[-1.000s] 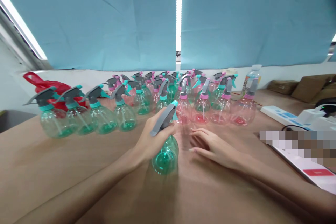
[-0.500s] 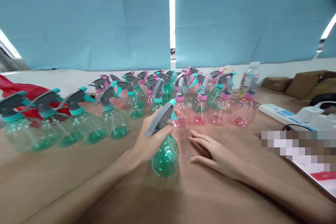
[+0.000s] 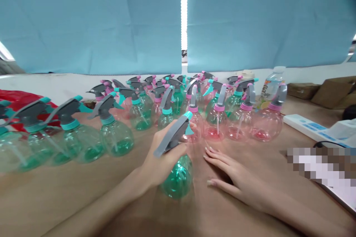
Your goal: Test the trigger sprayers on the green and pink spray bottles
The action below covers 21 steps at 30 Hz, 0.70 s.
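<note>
A green spray bottle (image 3: 178,179) with a grey and turquoise trigger head stands before me. My left hand (image 3: 160,155) is wrapped round its neck, just under the head; the fingertips are hidden behind it. To the right, my right hand (image 3: 232,174) lies on the brown table (image 3: 139,207), fingers stretched out and thumb apart, with nothing in it. Beyond that hand is a row of pink spray bottles, the closest being one with a pink collar (image 3: 213,127). Left of my left hand, a row of green spray bottles includes this end one (image 3: 118,141).
More green and pink spray bottles crowd the back. A clear drink bottle (image 3: 274,81), a white power strip (image 3: 308,127) and cardboard boxes (image 3: 335,90) are at the right. A red plastic bag (image 3: 25,98) lies far left. Blue sheeting (image 3: 97,22) hangs behind.
The view has shifted slightly, so the side rows sit further outward and a little lower. My left hand keeps its grip on the green spray bottle; my right hand stays spread on the table.
</note>
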Available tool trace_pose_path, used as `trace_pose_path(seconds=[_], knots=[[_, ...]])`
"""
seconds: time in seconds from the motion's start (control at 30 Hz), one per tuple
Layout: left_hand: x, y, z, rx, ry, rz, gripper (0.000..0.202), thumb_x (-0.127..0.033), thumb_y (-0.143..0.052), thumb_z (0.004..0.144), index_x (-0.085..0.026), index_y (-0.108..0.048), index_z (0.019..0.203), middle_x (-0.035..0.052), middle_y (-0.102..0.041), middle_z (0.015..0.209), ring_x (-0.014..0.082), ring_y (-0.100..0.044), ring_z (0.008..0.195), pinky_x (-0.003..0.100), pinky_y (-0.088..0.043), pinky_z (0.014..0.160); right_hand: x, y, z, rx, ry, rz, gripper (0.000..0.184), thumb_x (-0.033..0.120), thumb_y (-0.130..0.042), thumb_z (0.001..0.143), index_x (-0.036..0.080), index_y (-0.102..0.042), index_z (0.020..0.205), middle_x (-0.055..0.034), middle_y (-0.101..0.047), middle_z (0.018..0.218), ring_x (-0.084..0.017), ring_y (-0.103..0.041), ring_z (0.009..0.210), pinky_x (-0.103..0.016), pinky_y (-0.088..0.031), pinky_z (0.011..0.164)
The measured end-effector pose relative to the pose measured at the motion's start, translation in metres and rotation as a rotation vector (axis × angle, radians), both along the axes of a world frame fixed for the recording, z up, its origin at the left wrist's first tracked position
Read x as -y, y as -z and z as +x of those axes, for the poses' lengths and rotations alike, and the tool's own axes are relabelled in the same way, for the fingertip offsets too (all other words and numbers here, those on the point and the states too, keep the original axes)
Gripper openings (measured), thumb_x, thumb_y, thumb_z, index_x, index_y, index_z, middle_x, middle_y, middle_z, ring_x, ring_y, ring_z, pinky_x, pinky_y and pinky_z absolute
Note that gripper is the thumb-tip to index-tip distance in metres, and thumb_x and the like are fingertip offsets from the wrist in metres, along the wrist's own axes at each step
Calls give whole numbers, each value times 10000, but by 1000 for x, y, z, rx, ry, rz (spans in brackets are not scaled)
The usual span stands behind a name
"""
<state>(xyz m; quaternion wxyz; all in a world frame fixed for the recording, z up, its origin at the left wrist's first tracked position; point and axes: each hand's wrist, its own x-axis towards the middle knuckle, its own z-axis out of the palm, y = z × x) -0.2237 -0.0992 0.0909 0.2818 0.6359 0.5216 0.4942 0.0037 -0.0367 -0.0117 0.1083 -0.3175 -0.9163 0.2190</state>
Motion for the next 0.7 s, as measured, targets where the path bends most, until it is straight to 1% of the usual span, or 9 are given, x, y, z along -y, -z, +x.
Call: trace_pose_path(seconds=[0.1,0.23,0.33,0.43,0.5,0.57,0.63,0.7], knots=[[2,-1,0,12,17,-22,148,-192,-553,747,-224,-600,884,-27,-543,746,165,-557,738,285,-453,662,1,-2,1,11,-13,-24,688,615,-414,947,186,-374,1484,-71,-266,1575,-281,-231,1446,-511,-236,1165],[2,-4,2,17,59,-15,307,-150,-523,770,-265,-639,1030,-30,-592,841,149,-570,795,259,-461,707,1,-3,2,18,-20,-35,681,604,-414,952,200,-344,1496,-59,-240,1581,-282,-215,1450,-516,-220,1167],[1,-6,2,25,63,-6,344,-140,-516,769,-274,-648,1057,-29,-610,868,149,-586,826,250,-467,720,2,-6,2,16,-23,-47,687,604,-416,951,193,-341,1496,-65,-237,1581,-286,-211,1451,-518,-217,1167],[2,-9,1,-7,54,-13,326,-169,-523,754,-258,-656,1038,-17,-633,852,160,-586,763,271,-472,676,3,-10,2,34,-26,-60,704,615,-400,951,175,-334,1497,-71,-235,1580,-283,-203,1453,-516,-210,1169],[2,-11,0,-38,42,-35,286,-202,-525,744,-240,-660,993,-15,-634,776,160,-571,667,281,-465,613,3,-12,2,52,-26,-67,711,623,-386,952,174,-325,1500,-65,-225,1582,-279,-194,1456,-514,-206,1170],[3,-12,-2,-72,14,-60,221,-235,-534,730,-220,-658,912,-22,-602,673,154,-541,582,279,-447,553,3,-15,1,68,-22,-76,710,625,-378,953,180,-319,1502,-58,-221,1583,-276,-191,1456,-516,-202,1170],[4,-13,-4,-107,-23,-69,167,-260,-539,713,-210,-650,826,-28,-561,603,156,-527,560,272,-433,525,3,-17,1,76,-18,-86,710,627,-377,952,183,-316,1503,-55,-225,1583,-276,-200,1454,-519,-197,1171],[5,-13,-4,-150,-57,-64,146,-275,-533,706,-210,-645,774,-25,-547,581,165,-536,582,268,-436,525,3,-17,2,73,-18,-91,703,622,-379,954,186,-320,1502,-54,-234,1580,-275,-212,1451,-517,-194,1172]])
